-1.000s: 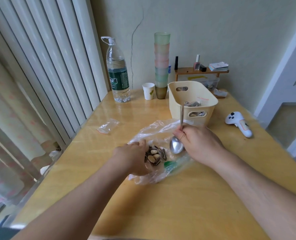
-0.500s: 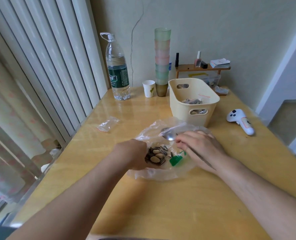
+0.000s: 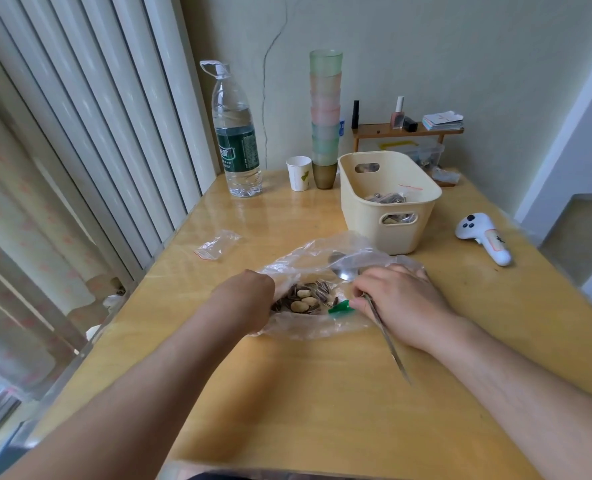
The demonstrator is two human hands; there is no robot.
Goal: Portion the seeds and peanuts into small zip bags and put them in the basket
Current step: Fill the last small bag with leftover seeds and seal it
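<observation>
Clear plastic bag (image 3: 322,265) of seeds and peanuts (image 3: 305,299) lies on counter (image 3: 322,393), before basket (image 3: 388,202). Left hand (image 3: 249,299) grip bunches bag film. Right hand (image 3: 398,299) grip holds spoon (image 3: 344,270).

left forearm (image 3: 169,368): bare from the lower edge of the view up to the wrist, no sleeve in sight
right forearm (image 3: 516,386): bare as well, no sleeve, cuff or band visible
left hand (image 3: 249,299): no glove, no ring or bracelet to be seen; the fingers are mostly hidden behind the wrist
right hand (image 3: 402,303): ungloved, knuckles and back of the hand showing, fingernails short and unpainted where they show
wrists: no watch or strap on either one
clothing: a dark strip at the bottom edge, too little to identify
</observation>
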